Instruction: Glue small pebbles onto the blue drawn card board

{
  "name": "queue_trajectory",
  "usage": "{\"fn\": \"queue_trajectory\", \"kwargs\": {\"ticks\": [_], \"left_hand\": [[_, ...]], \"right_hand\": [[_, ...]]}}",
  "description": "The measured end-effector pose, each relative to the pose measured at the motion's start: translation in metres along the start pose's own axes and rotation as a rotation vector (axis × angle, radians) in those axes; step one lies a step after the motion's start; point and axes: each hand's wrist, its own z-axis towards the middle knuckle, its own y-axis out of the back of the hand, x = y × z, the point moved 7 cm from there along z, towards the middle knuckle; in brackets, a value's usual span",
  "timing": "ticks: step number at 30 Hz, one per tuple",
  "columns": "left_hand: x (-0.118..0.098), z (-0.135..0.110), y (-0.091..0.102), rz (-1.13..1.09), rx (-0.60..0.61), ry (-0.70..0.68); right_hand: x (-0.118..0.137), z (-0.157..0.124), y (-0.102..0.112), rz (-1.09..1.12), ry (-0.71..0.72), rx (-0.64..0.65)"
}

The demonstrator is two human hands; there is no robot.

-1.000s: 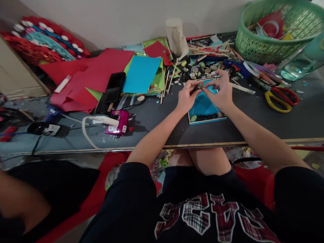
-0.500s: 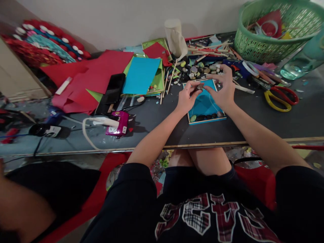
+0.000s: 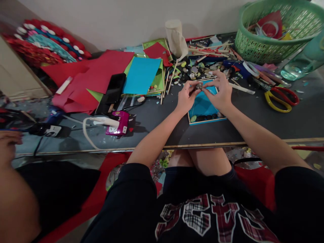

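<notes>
A small dark pebble is held above a blue card edged with thin wooden sticks. My left hand pinches the pebble from the left. From the right, the closed thumb and fingertips of my right hand meet on the pebble's other edge. Fine pale strands, perhaps glue, trail over the card below. Along the card's near edge lies a row of stones, with a green stone at the left and dark stones beside it. My hands hide part of the card's far side.
Loose pebbles and wooden sticks lie behind the card. Scissors, a green basket and a water bottle stand right. Left are a purple power adapter, a phone and another person's hand.
My right thumb and fingers have come together and closed at the pebble. The pebble has shifted slightly left. The other person's hand has come into view at the left edge.
</notes>
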Motion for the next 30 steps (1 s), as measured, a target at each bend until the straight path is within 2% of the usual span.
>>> {"fn": "queue_trajectory", "kwargs": {"ticks": [4,8,13,17,20,25,27,28,30], "left_hand": [[0.003,0.0,0.0,0.007,0.006,0.022],[-0.003,0.0,0.003,0.008,-0.044,0.002],[-0.01,-0.001,0.001,-0.006,-0.039,-0.015],[-0.004,0.001,0.001,-0.019,-0.029,-0.028],[0.005,0.004,0.006,-0.017,-0.055,-0.03],[0.008,0.004,0.008,-0.04,-0.036,-0.007],[0.007,0.003,0.007,-0.043,-0.034,0.014],[0.007,0.003,0.006,-0.038,-0.038,0.021],[0.006,0.003,0.007,-0.014,-0.054,0.023]], "right_hand": [[-0.004,0.001,-0.008,0.005,0.037,0.045],[-0.005,0.001,-0.014,0.004,0.085,0.085],[-0.001,0.0,-0.015,0.044,0.105,0.117],[0.001,0.001,-0.013,0.068,0.089,0.105],[-0.005,0.009,0.001,0.048,0.043,0.041],[-0.029,0.025,0.058,-0.125,-0.084,-0.171],[-0.036,0.027,0.073,-0.198,-0.095,-0.224],[-0.039,0.027,0.076,-0.236,-0.094,-0.222],[-0.045,0.028,0.068,-0.31,-0.085,-0.118]]}}
